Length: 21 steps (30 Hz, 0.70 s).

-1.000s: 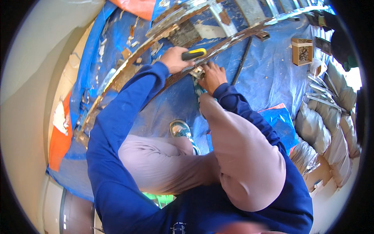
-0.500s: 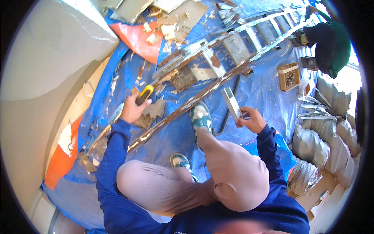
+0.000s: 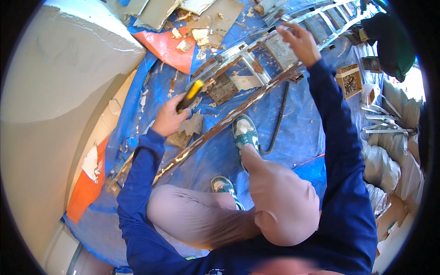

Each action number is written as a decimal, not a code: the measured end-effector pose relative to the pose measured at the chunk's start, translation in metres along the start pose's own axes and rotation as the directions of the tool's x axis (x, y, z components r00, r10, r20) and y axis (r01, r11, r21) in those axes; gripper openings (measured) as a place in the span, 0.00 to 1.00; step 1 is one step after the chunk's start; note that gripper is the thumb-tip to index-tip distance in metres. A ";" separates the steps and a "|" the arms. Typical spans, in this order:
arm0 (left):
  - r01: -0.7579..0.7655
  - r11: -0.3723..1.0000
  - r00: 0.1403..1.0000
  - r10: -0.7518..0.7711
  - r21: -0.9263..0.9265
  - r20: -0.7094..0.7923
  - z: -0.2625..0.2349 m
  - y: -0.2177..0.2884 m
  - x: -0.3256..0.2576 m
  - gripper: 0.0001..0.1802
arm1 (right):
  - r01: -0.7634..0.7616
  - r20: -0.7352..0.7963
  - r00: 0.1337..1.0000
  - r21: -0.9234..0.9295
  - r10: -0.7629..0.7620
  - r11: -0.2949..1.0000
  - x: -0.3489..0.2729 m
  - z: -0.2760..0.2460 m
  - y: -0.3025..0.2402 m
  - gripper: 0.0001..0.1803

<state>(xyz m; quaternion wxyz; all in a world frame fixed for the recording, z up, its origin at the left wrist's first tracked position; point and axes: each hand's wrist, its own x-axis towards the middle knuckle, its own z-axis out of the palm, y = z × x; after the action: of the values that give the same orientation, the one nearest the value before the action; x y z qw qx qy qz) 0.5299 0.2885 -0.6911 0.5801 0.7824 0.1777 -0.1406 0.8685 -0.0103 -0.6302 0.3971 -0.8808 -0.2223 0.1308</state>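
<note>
My left hand (image 3: 170,117) is closed round a yellow-and-black handled tool (image 3: 190,96), whose kind I cannot make out. It is above the left end of a long frame of metal channel and rusty timber (image 3: 238,107), near torn board scraps (image 3: 192,124). My right hand (image 3: 300,41) reaches far forward over the frame, fingers apart and nothing seen in them. Just beyond its fingertips are grey metal pieces (image 3: 273,16), smeared by motion.
Blue tarpaulin (image 3: 298,119) covers the floor, with broken board (image 3: 224,18) at the far left. A box of small debris (image 3: 349,82), metal strips (image 3: 387,123) and pale sacks (image 3: 382,169) stand at right. A co-worker in dark clothing (image 3: 389,46) bends at the far right.
My right hand has swung forward and let go of the short metal channel it held. My left hand has shifted slightly up and right, with the tool still in it.
</note>
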 end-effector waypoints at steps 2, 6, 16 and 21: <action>-0.069 0.997 0.997 0.068 0.031 0.046 0.016 0.019 0.010 0.28 | -0.035 0.199 0.980 0.166 0.001 0.986 -0.061 0.023 -0.031 0.31; -0.408 0.906 0.901 0.381 0.109 0.208 0.070 0.062 0.025 0.20 | -0.188 0.425 0.897 0.122 0.120 0.975 -0.156 0.050 -0.059 0.24; -0.552 0.811 0.769 0.404 0.195 0.496 0.162 0.125 0.019 0.16 | -0.586 0.674 0.648 0.146 0.353 0.797 -0.241 0.002 -0.017 0.22; -0.381 0.850 0.923 0.375 0.364 0.089 0.104 0.074 0.076 0.22 | -0.622 0.535 0.718 0.204 0.445 0.756 -0.260 0.043 -0.002 0.22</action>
<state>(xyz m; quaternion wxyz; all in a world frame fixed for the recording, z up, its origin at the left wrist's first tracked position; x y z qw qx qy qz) 0.6294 0.1782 -0.6905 0.4376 0.8970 -0.0137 -0.0607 0.6247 -0.1103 -0.6427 0.4358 -0.7592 -0.0111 0.4833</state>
